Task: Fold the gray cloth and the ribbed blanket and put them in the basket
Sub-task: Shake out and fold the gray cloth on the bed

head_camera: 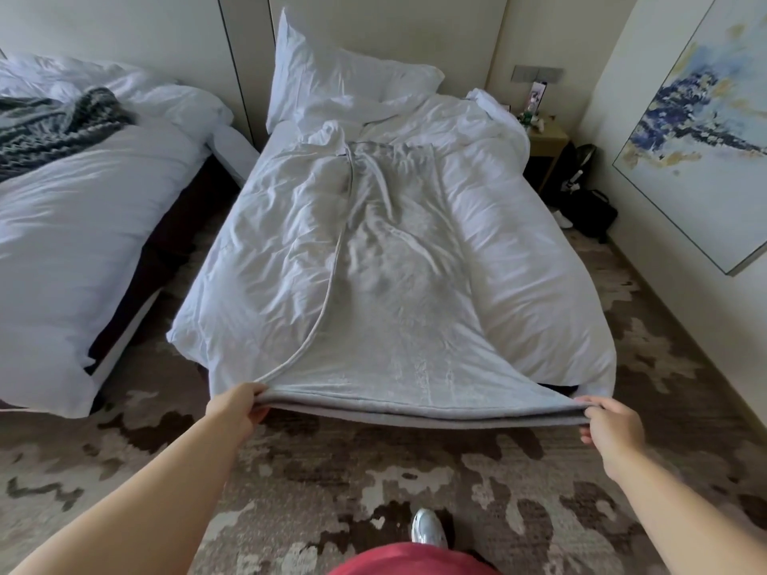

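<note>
While the person stands on the mottled brown carpet (290, 471) at the foot of the nearer bed (519, 242), the gray cloth (386, 284) lies spread lengthwise over its rumpled white duvet, reaching up toward the pillow (332, 76). Its near edge is doubled over and lifted clear of the mattress: the left hand (236, 408) is closed around one corner, the right hand (610, 425) pinches the other. On the neighbouring bed (62, 242), well apart, lies the ribbed blanket (50, 122), crumpled. A painting (701, 130) hangs on the right wall.
</note>
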Motion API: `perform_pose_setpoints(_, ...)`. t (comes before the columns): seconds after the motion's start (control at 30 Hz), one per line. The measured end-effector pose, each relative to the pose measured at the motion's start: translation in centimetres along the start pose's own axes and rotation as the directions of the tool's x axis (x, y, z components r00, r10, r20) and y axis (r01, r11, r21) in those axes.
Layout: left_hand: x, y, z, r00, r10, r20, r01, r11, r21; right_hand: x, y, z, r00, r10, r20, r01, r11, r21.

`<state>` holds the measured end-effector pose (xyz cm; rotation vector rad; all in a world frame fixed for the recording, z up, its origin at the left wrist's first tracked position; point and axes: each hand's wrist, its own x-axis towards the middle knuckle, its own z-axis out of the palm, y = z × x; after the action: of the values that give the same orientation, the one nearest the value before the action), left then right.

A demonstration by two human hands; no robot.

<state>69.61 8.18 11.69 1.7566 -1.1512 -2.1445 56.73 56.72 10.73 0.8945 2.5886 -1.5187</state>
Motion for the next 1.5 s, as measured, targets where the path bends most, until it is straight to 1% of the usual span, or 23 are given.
perform_pose_setpoints(0.07,0.2,0.5,0.8,0.993,-0.081,0.085,0.086,0.994,-0.066,0.2,-0.4,0.7,0.997,0.079,-0.006,-0.078,0.991,0.113)
perform_pose_setpoints(0.13,0.3,1.0,1.8,0.981,-0.132,0.141,0.149,0.982,-0.114,0.8,-0.8,1.5,0.981,0.193,0.028,-0.193,0.937,0.291)
perform_pose_setpoints(0.2,0.2,1.9,3.2,0.972,-0.133,0.193,0.170,0.966,-0.195,1.8,-1.8,2.5,0.954,0.288,0.079,-0.291,0.837,0.463)
perform_pose_setpoints(0.23,0.2,2.4,3.9,0.969,-0.133,0.207,0.178,0.959,-0.220,2.5,-2.5,3.1,0.943,0.316,0.100,-0.320,0.791,0.521)
perform_pose_setpoints(0.3,0.8,3.6,5.5,0.971,-0.121,0.206,0.177,0.944,-0.277,3.8,-4.3,4.2,0.937,0.326,0.127,-0.338,0.745,0.575)
perform_pose_setpoints(0.4,2.8,6.0,8.8,0.977,-0.103,0.188,0.165,0.922,-0.351,7.1,-7.5,6.6,0.937,0.310,0.159,-0.343,0.736,0.584)
perform_pose_setpoints(0.43,4.1,6.8,10.0,0.981,-0.108,0.164,0.160,0.922,-0.352,8.6,-8.8,7.6,0.936,0.313,0.161,-0.346,0.739,0.578)
perform_pose_setpoints(0.53,8.1,9.3,14.7,0.981,-0.121,0.154,0.169,0.920,-0.352,14.2,-12.4,11.5,0.930,0.336,0.145,-0.360,0.764,0.536)
perform_pose_setpoints(0.67,15.9,13.0,22.9,0.986,-0.138,0.089,0.160,0.929,-0.334,23.5,-16.4,19.3,0.931,0.347,0.118,-0.361,0.817,0.450)
perform_pose_setpoints(0.73,20.5,14.4,27.0,0.985,-0.148,0.089,0.171,0.902,-0.396,28.6,-17.5,24.0,0.922,0.361,0.139,-0.386,0.828,0.406)
perform_pose_setpoints(0.8,24.9,14.7,30.3,0.988,-0.114,0.109,0.152,0.871,-0.468,32.9,-17.9,28.1,0.901,0.390,0.189,-0.433,0.831,0.350)
perform_pose_setpoints(0.87,28.5,13.7,32.4,0.990,-0.078,0.116,0.120,0.903,-0.413,36.2,-17.6,31.4,0.886,0.402,0.232,-0.454,0.854,0.256)
perform_pose_setpoints(0.93,31.0,11.8,33.8,0.992,-0.090,0.085,0.109,0.959,-0.262,38.3,-16.9,34.0,0.888,0.383,0.254,-0.428,0.891,0.153)
perform_pose_setpoints(0.97,31.6,10.9,34.5,0.994,-0.085,0.066,0.096,0.978,-0.183,38.8,-16.5,35.2,0.896,0.352,0.272,-0.390,0.916,0.096)
perform_pose_setpoints(1.0,32.3,10.2,35.1,0.998,-0.051,0.038,0.054,0.996,-0.074,39.2,-16.1,36.2,0.906,0.308,0.290,-0.332,0.943,0.035)
perform_pose_setpoints(1.03,32.8,9.6,35.7,1.000,0.008,0.000,-0.008,0.997,0.081,39.5,-15.5,37.0,0.917,0.255,0.307,-0.261,0.965,-0.020)
perform_pose_setpoints(1.1,34.2,8.6,36.3,0.989,0.145,-0.042,-0.118,0.915,0.386,39.9,-14.2,38.1,0.938,0.182,0.295,-0.149,0.980,-0.129)
perform_pose_setpoints(1.13,34.9,8.3,36.3,0.979,0.193,-0.059,-0.143,0.868,0.475,40.0,-13.5,38.4,0.950,0.164,0.265,-0.120,0.977,-0.175)
perform_pose_setpoints(1.23,36.3,8.1,36.0,0.949,0.291,-0.118,-0.161,0.774,0.612,40.4,-12.2,38.6,0.980,0.105,0.170,-0.053,0.958,-0.282)
perform_pose_setpoints(1.33,36.9,8.3,35.7,0.924,0.371,-0.096,-0.191,0.661,0.725,40.3,-12.0,38.9,0.990,0.048,0.131,0.003,0.932,-0.363)
perform_pose_setpoints(1.37,36.9,8.4,35.5,0.914,0.398,-0.077,-0.215,0.637,0.740,40.2,-12.0,39.0,0.991,0.029,0.131,0.021,0.931,-0.365)
perform_pose_setpoints(1.43,36.4,8.3,34.9,0.904,0.425,-0.039,-0.260,0.622,0.739,39.7,-11.9,38.7,0.989,0.016,0.146,0.033,0.944,-0.330)
perform_pose_setpoints(1.5,35.3,7.6,33.9,0.906,0.424,-0.019,-0.284,0.638,0.716,38.7,-11.6,37.6,0.982,0.072,0.174,-0.027,0.969,-0.246)
